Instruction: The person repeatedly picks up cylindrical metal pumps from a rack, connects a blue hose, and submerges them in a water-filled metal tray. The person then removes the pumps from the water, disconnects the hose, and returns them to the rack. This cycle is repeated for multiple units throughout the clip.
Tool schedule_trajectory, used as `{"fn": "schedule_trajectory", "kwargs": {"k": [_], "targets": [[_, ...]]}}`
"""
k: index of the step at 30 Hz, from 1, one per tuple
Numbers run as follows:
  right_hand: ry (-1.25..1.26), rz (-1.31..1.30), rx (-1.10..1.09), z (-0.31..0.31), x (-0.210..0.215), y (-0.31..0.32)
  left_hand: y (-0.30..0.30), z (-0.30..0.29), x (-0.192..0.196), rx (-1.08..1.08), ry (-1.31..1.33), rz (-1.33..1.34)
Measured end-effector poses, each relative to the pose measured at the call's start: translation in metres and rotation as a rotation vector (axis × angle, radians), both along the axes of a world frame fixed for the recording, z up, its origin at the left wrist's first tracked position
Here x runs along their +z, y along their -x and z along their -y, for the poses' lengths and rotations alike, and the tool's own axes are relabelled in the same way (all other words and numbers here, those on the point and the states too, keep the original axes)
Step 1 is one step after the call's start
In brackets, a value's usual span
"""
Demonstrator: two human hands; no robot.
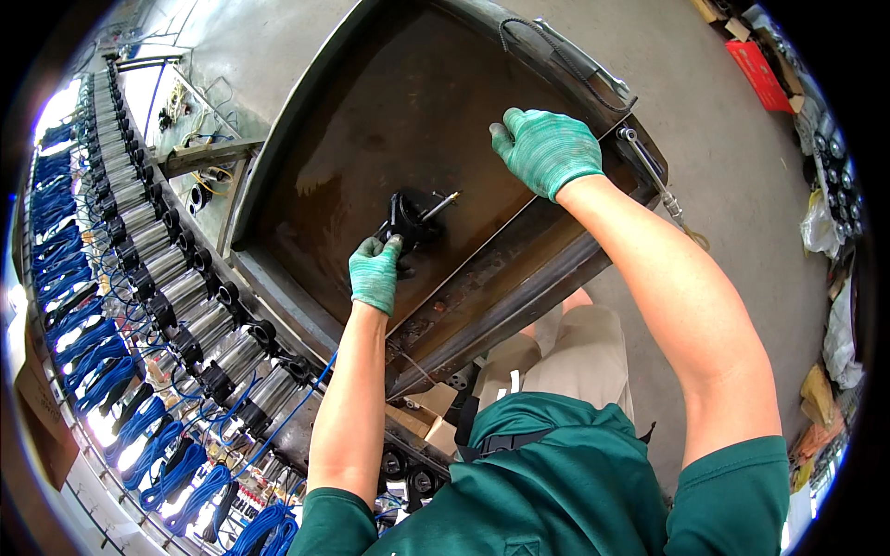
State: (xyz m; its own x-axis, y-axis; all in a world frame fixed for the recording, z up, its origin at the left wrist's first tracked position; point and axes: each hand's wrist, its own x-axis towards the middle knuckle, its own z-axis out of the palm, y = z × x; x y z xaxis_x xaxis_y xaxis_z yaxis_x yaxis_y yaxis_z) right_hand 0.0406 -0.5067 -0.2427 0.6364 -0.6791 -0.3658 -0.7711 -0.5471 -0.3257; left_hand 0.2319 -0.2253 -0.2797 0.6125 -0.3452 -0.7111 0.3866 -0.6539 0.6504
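Observation:
My left hand (375, 273), in a green knit glove, grips a black round part (404, 215) from its near side. A thin metal shaft (439, 206) with a brass-coloured tip sticks out of that part to the right. Beneath it spreads a wide metal tank (315, 120) of dark brownish liquid. My right hand (547, 150), gloved the same way, hovers over the tank's right side, apart from the black part. Its fingers are curled together, and whatever they may hold is hidden. Close by on the rim lies a ratchet wrench with a socket (651, 173).
A combination wrench (584, 60) and a dark braided cord (553, 46) rest on the tank's far right edge. Along the left runs a long row of steel cylinders (199, 320) with black ends and blue coiled cables (102, 371). A red box (758, 74) stands far right.

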Motion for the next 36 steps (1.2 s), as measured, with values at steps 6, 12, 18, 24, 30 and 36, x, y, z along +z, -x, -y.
{"fn": "schedule_trajectory", "kwargs": {"k": [6, 12, 18, 24, 30, 36], "targets": [[0.002, -0.008, -0.005, 0.0, 0.0, 0.0, 0.006, 0.004, 0.006, -0.013, 0.023, 0.035], [0.001, -0.024, -0.003, 0.0, 0.006, -0.002, -0.001, -0.02, 0.023, -0.164, 0.031, 0.277], [0.004, -0.092, 0.013, -0.005, 0.022, -0.002, 0.012, -0.059, 0.098, -0.166, 0.113, 0.403], [-0.183, 0.567, -0.016, -0.036, 0.015, 0.011, 0.051, -0.075, 0.183, -0.13, 0.185, 0.654], [-0.253, 0.43, 0.162, -0.16, 0.153, 0.015, 0.094, -0.09, 0.23, -0.113, 0.147, 0.754], [-0.568, 0.67, -0.055, -0.175, 0.107, 0.049, 0.141, -0.086, 0.238, -0.081, 0.166, 0.844]]}}
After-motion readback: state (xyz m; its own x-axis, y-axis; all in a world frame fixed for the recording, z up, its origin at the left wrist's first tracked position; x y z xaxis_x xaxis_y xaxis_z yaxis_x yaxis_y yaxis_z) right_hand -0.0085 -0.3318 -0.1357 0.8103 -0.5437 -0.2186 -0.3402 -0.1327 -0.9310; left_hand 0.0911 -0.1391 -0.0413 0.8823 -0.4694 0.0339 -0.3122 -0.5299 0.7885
